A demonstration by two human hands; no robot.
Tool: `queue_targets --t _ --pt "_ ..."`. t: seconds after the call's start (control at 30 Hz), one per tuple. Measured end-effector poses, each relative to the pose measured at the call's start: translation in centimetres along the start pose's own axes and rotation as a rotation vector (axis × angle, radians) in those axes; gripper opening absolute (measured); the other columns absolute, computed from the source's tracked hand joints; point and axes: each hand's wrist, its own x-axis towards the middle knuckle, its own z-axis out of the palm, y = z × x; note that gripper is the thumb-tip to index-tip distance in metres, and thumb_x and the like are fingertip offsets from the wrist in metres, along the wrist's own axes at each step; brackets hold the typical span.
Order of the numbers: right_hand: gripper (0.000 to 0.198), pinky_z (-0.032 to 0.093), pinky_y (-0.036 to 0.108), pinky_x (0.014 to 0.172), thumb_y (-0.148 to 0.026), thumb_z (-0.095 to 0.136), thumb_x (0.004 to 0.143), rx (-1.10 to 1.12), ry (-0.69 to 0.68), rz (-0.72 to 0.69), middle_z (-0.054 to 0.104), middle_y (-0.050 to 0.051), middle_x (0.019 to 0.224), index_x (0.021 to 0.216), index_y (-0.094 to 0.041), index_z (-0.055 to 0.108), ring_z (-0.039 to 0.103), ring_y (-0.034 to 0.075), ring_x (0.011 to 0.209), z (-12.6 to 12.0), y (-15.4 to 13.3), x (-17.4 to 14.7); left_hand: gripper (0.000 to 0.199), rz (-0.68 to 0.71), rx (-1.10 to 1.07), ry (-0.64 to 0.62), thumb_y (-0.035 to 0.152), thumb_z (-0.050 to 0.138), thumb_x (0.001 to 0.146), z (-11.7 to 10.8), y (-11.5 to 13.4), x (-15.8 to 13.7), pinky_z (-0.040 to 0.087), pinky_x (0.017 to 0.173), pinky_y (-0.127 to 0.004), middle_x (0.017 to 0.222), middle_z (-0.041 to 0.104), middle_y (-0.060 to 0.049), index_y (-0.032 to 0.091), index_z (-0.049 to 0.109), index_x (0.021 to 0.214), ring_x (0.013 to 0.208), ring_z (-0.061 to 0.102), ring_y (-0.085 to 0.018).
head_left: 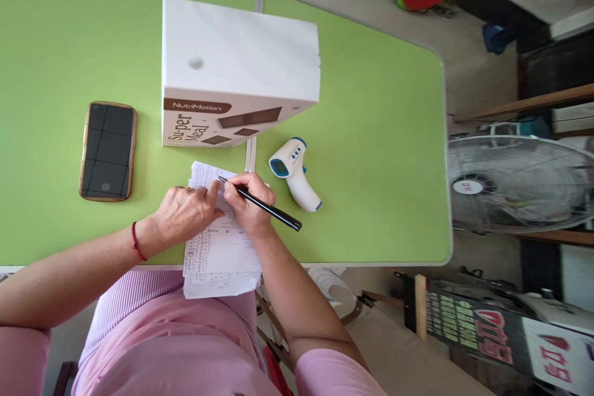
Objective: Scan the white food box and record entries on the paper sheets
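My right hand [252, 203] grips a black pen [269, 206], its tip down on the upper page of a small notebook [227, 253]. Rows of handwriting run along the notebook's pages, which overhang the table's near edge. On the same page rests my left hand [188, 213], holding nothing, with its index finger stretched out close to the pen tip and its thumb apart. Part of the writing is hidden beneath both hands. To the right of my right hand lies a white and blue infrared thermometer [297, 174].
A tall white NutriMotion box [241, 55] stands just beyond the notebook on the green table [380, 154]. Left of it, a phone [108, 151] in a brown-edged case lies dark-screened. Past the table's right edge are a fan [510, 185] and a printed sign [492, 334].
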Motion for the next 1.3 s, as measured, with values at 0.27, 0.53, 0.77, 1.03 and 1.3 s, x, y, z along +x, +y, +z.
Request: queue_targets --t 0.27,0.53,0.77,1.03,1.3 --pt "0.025 0.054 0.028 0.058 -0.044 0.056 0.090 0.040 -0.002 0.001 0.068 -0.002 0.063 0.074 -0.026 0.060 0.061 0.014 0.056 -0.04 -0.03 0.07 0.039 0.033 0.044 0.051 0.047 0.062 0.099 0.59 -0.26 -0.10 0.047 0.050 -0.028 0.074 0.075 -0.011 0.013 0.062 0.119 0.064 0.074 -0.027" --pt "0.025 0.052 0.026 0.056 -0.045 0.056 0.090 0.025 0.022 0.012 0.067 -0.002 0.062 0.075 -0.025 0.061 0.060 0.013 0.054 -0.05 0.15 0.04 0.045 0.028 0.062 0.020 0.049 0.064 0.099 0.24 -0.13 0.02 0.048 0.049 -0.031 0.076 0.076 -0.011 0.012 0.062 0.125 0.066 0.075 -0.029" --pt "0.021 0.052 0.026 0.057 -0.040 0.057 0.090 0.060 0.022 -0.030 0.066 -0.003 0.063 0.076 -0.025 0.060 0.059 0.013 0.055 0.03 0.23 0.00 0.047 0.010 0.049 -0.027 0.048 0.064 0.099 0.05 -0.10 0.12 0.052 0.052 -0.032 0.080 0.078 -0.013 0.012 0.062 0.128 0.069 0.076 -0.030" --pt "0.020 0.048 0.023 0.052 -0.037 0.059 0.090 0.090 0.073 -0.099 0.062 -0.006 0.057 0.075 -0.024 0.059 0.055 0.011 0.049 0.19 0.26 0.21 0.045 -0.004 -0.009 0.007 0.047 0.066 0.098 0.16 -0.15 0.07 0.055 0.054 -0.034 0.077 0.076 -0.013 0.011 0.064 0.125 0.070 0.076 -0.032" --pt "0.019 0.048 0.023 0.051 -0.036 0.060 0.090 0.087 0.093 -0.100 0.063 -0.006 0.058 0.075 -0.024 0.059 0.056 0.011 0.049 0.24 0.43 0.13 0.049 -0.002 0.043 -0.058 0.048 0.062 0.101 -0.22 -0.07 0.18 0.052 0.054 -0.033 0.083 0.078 -0.013 0.012 0.060 0.133 0.073 0.077 -0.031"
